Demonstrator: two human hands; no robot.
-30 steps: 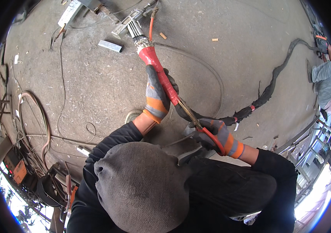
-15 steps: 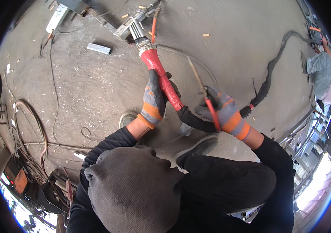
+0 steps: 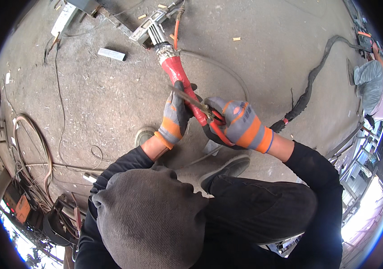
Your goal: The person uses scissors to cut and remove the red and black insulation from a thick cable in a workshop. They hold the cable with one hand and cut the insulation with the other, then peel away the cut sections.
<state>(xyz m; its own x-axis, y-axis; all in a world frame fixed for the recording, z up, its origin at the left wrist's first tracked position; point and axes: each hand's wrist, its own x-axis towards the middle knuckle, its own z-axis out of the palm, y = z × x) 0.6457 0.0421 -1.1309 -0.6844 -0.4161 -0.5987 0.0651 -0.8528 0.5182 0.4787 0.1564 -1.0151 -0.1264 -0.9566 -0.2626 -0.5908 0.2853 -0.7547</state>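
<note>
Gripping the red sleeve (image 3: 185, 84) between thumb and fingers, the left hand (image 3: 172, 117) in the head view is curled snugly around its middle, just left of the scene's centre. The sleeve slants from a pronged metal fitting (image 3: 157, 35) at the far end down to a black cable (image 3: 310, 85), which runs off to the right. An orange hose (image 3: 176, 31) stands just right of the fitting.

The right hand (image 3: 244, 123), on the near right side, is folded around the handles of a red-handled tool (image 3: 220, 134); how far those handles are parted is hidden by the glove. Its long, thin brownish end crosses over the sleeve and points far left, reaching over the left hand's thumb. Whether it touches the sleeve or sits just above it, I cannot tell.

Handling this well, I judge, depends on the left hand: a firm hold stops the sleeve rolling, while the thumb is better drawn back from the tool's tip. The right wrist should stay loose and the tool low, guided with small, even movements, with its end in sight. Letting the black cable lie slack on the floor (image 3: 110, 96) would spare the sleeve any sideways pull.
</note>
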